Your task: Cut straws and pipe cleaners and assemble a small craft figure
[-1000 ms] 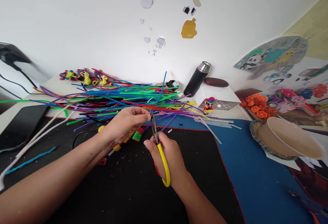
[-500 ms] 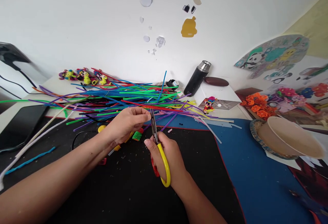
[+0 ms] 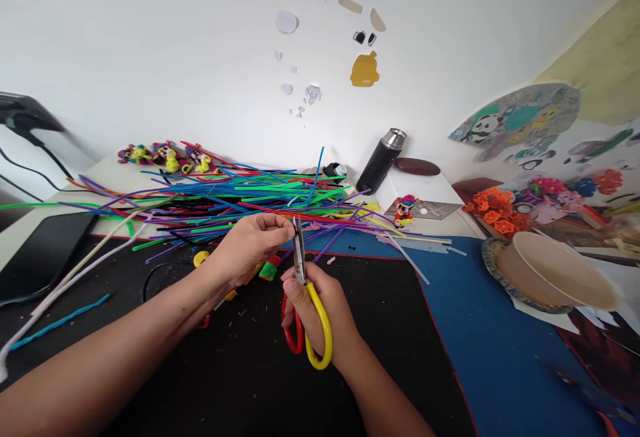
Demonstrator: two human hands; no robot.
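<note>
My right hand (image 3: pixel 320 303) is closed round a pair of scissors (image 3: pixel 320 330) with one yellow and one red handle loop, its blades pointing away from me. My left hand (image 3: pixel 260 240) pinches a small dark piece at the fingertips, right beside the blade tips; the piece is too small to name. Below my left hand lies a small green and red fuzzy piece (image 3: pixel 270 268), with yellow bits partly hidden by the hand. Behind both hands spreads a large heap of coloured pipe cleaners (image 3: pixel 240 190).
A black flask (image 3: pixel 381 162) leans by a white box (image 3: pixel 425 190) with a small fuzzy doll (image 3: pixel 404 210). Similar dolls (image 3: pixel 170 157) lie at back left. A phone (image 3: pixel 45 250) rests left, a blue twisted pipe cleaner (image 3: pixel 63 322) near it. A beige bowl (image 3: pixel 560 273) stands right.
The scissors' handles have spread apart, so the red loop now shows fully, and the blades have parted slightly. My left hand keeps its pinch. The whole view has shifted a little.
</note>
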